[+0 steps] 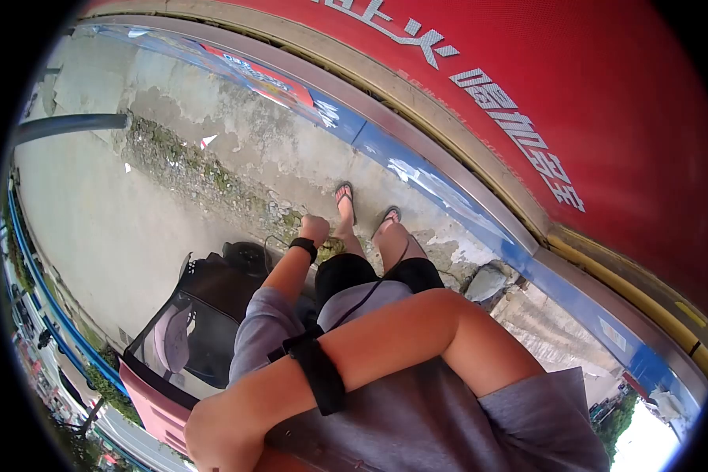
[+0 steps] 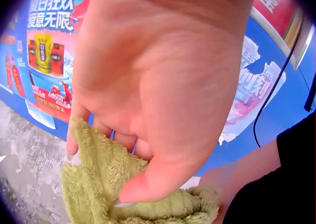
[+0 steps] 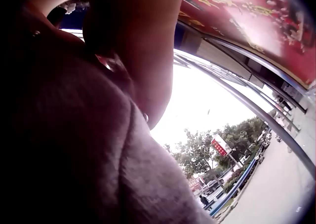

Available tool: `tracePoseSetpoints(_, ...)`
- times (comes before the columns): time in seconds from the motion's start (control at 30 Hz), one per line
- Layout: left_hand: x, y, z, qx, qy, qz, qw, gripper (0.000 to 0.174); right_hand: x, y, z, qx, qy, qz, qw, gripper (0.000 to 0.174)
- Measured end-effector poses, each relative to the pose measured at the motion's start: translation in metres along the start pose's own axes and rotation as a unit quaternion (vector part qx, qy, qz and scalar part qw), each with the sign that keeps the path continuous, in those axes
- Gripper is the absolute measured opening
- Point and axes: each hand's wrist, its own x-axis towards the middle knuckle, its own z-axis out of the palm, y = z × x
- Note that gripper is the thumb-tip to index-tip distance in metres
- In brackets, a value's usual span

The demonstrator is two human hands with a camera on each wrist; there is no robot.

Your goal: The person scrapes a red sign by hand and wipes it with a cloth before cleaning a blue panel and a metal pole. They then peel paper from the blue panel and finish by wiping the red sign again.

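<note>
Cloth: the green cloth (image 2: 101,172) lies beyond our palm, long axis unclear | Left hand (image 2: 163,81): nearer; we pinch cloth between thumb and fingers | Right hand (image 1: 222,431): well apart, across our body; we cannot tell its fingers' state

Worn grey concrete ground (image 1: 79,220) is crossed by a rough strip of gravel (image 1: 204,169) with green patches, with a white-and-red scrap (image 1: 208,141) and a white scrap (image 1: 127,167) nearby, two dark flip-flops (image 1: 350,206) worn on feet, and a grey stone (image 1: 486,283).
</note>
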Motion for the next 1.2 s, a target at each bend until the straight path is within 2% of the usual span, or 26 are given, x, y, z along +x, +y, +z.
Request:
tracePoseSetpoints(0.1, -0.013, -0.01, 0.054, -0.055, -0.154, -0.108, 0.981, 0.021, -0.019, -0.002, -0.005, 0.042, -0.054, 0.121, 0.99, 0.039)
tracePoseSetpoints(0.13, -0.025, -0.01, 0.062, -0.069, -0.144, -0.128, 0.979, 0.019, -0.007, 0.009, 0.013, 0.087, -0.022, -0.002, 0.996, 0.037)
tracePoseSetpoints(0.17, -0.037, -0.006, 0.071, -0.079, -0.113, -0.157, 0.978, 0.017, 0.018, 0.023, 0.049, 0.137, 0.011, -0.124, 0.983, 0.036)
tracePoseSetpoints(0.2, -0.05, 0.0, 0.081, -0.098, -0.086, -0.181, 0.975, 0.015, 0.016, 0.015, 0.051, 0.188, 0.047, -0.245, 0.95, 0.034)
tracePoseSetpoints(0.3, -0.077, 0.01, 0.106, -0.122, -0.041, -0.228, 0.965, 0.012, -0.004, -0.011, 0.051, 0.337, 0.08, -0.386, 0.855, 0.031)
tracePoseSetpoints(0.33, -0.086, 0.016, 0.115, -0.128, -0.033, -0.238, 0.962, 0.011, -0.01, -0.013, 0.053, 0.314, 0.092, -0.376, 0.867, 0.029)
tracePoseSetpoints(0.43, -0.115, 0.043, 0.141, -0.145, -0.049, -0.279, 0.948, 0.01, -0.008, 0.02, 0.085, 0.195, -0.021, -0.194, 0.961, 0.032)
tracePoseSetpoints(0.47, -0.126, 0.054, 0.151, -0.169, -0.065, -0.297, 0.938, 0.012, -0.01, 0.029, 0.099, 0.232, -0.026, -0.129, 0.964, 0.035)
tracePoseSetpoints(0.57, -0.151, 0.096, 0.174, -0.235, -0.14, -0.319, 0.907, 0.017, -0.012, 0.011, 0.09, 0.194, -0.096, -0.124, 0.968, 0.032)
tracePoseSetpoints(0.6, -0.16, 0.109, 0.17, -0.255, -0.176, -0.312, 0.898, 0.019, 0.016, 0.025, 0.133, 0.21, -0.058, -0.269, 0.938, 0.029)
tracePoseSetpoints(0.7, -0.173, 0.138, 0.173, -0.288, -0.239, -0.278, 0.885, 0.022, 0.005, -0.005, 0.108, 0.462, -0.063, -0.283, 0.838, 0.027)
tracePoseSetpoints(0.73, -0.175, 0.146, 0.177, -0.294, -0.251, -0.278, 0.879, 0.023, 0.003, -0.004, 0.094, 0.459, -0.124, -0.248, 0.844, 0.034)
tracePoseSetpoints(0.8, -0.163, 0.151, 0.183, -0.307, -0.268, -0.28, 0.869, 0.025, 0.005, 0.006, 0.096, 0.397, -0.136, -0.169, 0.892, 0.038)
tracePoseSetpoints(0.87, -0.141, 0.156, 0.204, -0.32, -0.245, -0.294, 0.866, 0.026, 0.006, 0.017, 0.094, 0.332, -0.167, -0.081, 0.925, 0.044)
tracePoseSetpoints(0.93, -0.132, 0.141, 0.199, -0.334, -0.223, -0.299, 0.865, 0.025, 0.013, 0.019, 0.064, 0.258, -0.243, 0.009, 0.935, 0.051)
tracePoseSetpoints(0.97, -0.129, 0.125, 0.197, -0.342, -0.223, -0.309, 0.859, 0.025, 0.018, 0.02, 0.046, 0.213, -0.292, 0.055, 0.931, 0.052)
tracePoseSetpoints(1.0, -0.128, 0.102, 0.193, -0.349, -0.219, -0.319, 0.853, 0.025, 0.025, 0.016, 0.022, 0.232, -0.328, 0.092, 0.911, 0.051)
tracePoseSetpoints(1.07, -0.129, 0.045, 0.176, -0.361, -0.202, -0.337, 0.846, 0.026, 0.063, 0.044, 0.062, 0.29, -0.36, -0.099, 0.881, 0.041)
tracePoseSetpoints(1.1, -0.131, 0.008, 0.167, -0.361, -0.19, -0.344, 0.846, 0.027, 0.084, 0.062, 0.088, 0.32, -0.371, -0.19, 0.851, 0.038)
tracePoseSetpoints(1.13, -0.128, -0.025, 0.169, -0.359, -0.176, -0.369, 0.839, 0.027, 0.101, 0.076, 0.09, 0.316, -0.402, -0.209, 0.834, 0.038)
tracePoseSetpoints(1.17, -0.124, -0.063, 0.168, -0.354, -0.163, -0.396, 0.832, 0.027, 0.113, 0.083, 0.067, 0.295, -0.432, -0.173, 0.835, 0.038)
tracePoseSetpoints(1.2, -0.134, -0.101, 0.131, -0.344, -0.163, -0.387, 0.84, 0.032, 0.125, 0.09, 0.046, 0.281, -0.451, -0.142, 0.835, 0.038)
